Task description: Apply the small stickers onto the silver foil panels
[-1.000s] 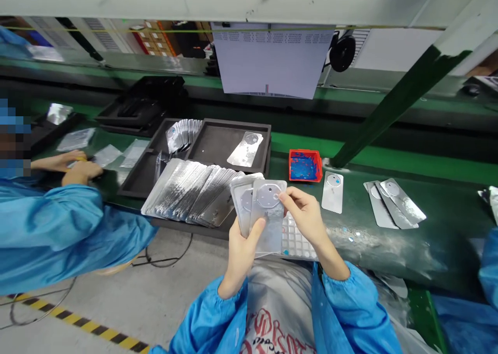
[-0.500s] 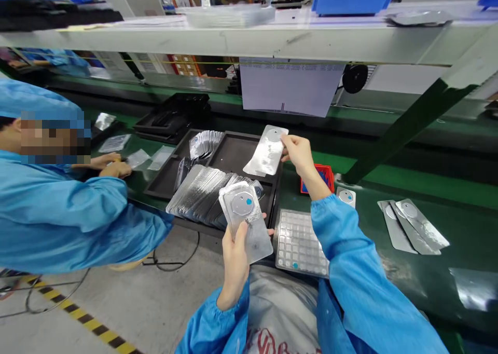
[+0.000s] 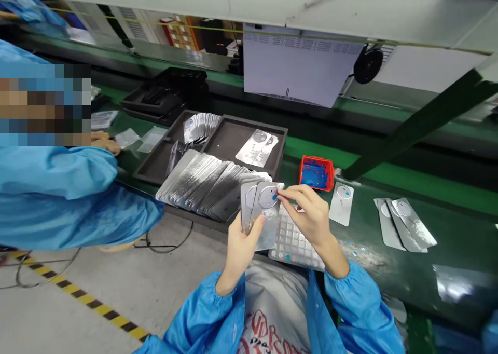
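My left hand [image 3: 243, 242] is closed around a small fanned stack of silver metal plates [image 3: 266, 229], thumb on top. Each plate has rounded corners, and a round disc shows near the end of the top one. My right hand [image 3: 309, 214] pinches at a small blue dot [image 3: 274, 196] on that disc; whether the dot is still stuck down I cannot tell. Just beyond my left hand, a long row of leaning silver plates [image 3: 202, 180] fills the front of a black divided tray [image 3: 245, 119]. Under my right hand lies a clear gridded tray [image 3: 290, 240], partly hidden.
Two overlapping plates [image 3: 254, 149] lie in the tray's back right compartment. A red bin [image 3: 330, 175] holds blue bits. Right of it are a single plate [image 3: 341, 208] and several fanned plates [image 3: 406, 224]. A co-worker's blue sleeve [image 3: 58, 188] is at left; a green post [image 3: 412, 125] slants at right.
My right hand has let go of a plate in the back right compartment and come down to the blue dot on the held stack. The view has tilted downward.
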Demonstrator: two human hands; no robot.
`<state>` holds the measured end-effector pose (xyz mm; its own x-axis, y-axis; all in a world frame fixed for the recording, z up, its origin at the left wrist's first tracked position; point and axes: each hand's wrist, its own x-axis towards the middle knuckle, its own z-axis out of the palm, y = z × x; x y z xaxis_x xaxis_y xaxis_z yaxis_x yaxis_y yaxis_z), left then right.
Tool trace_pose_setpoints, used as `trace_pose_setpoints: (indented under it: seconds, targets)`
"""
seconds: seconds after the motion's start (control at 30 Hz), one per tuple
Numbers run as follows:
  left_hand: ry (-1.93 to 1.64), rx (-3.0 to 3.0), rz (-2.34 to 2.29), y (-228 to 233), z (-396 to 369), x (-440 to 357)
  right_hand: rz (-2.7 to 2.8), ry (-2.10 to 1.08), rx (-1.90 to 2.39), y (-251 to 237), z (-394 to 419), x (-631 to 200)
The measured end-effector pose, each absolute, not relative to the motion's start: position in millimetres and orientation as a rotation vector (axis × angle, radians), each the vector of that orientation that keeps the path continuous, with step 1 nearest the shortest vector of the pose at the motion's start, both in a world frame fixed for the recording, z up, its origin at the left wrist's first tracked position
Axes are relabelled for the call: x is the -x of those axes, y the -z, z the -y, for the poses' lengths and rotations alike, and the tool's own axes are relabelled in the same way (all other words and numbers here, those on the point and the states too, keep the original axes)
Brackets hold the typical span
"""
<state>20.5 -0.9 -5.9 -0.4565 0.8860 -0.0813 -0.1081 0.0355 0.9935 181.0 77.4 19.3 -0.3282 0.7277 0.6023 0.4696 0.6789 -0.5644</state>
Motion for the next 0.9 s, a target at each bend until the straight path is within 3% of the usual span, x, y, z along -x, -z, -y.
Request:
trace_pose_setpoints:
  seconds: [0.23,0.6,0.9]
  targets:
    - [-1.488,-0.965,-1.506,-2.1,4.4,-28.3,2.067,-0.073,0.929,-24.5,-72.3,-193.1]
    - [-1.443,-0.852,-1.449,0.1,7.1,-29.4,2.146,-0.171,0.921,-12.2,-72.7,-200.1]
    - [-1.479,-0.828,-1.504,3.4,8.4,-30.0,1.659,-0.664,0.941,-17.3,-74.6,-196.5]
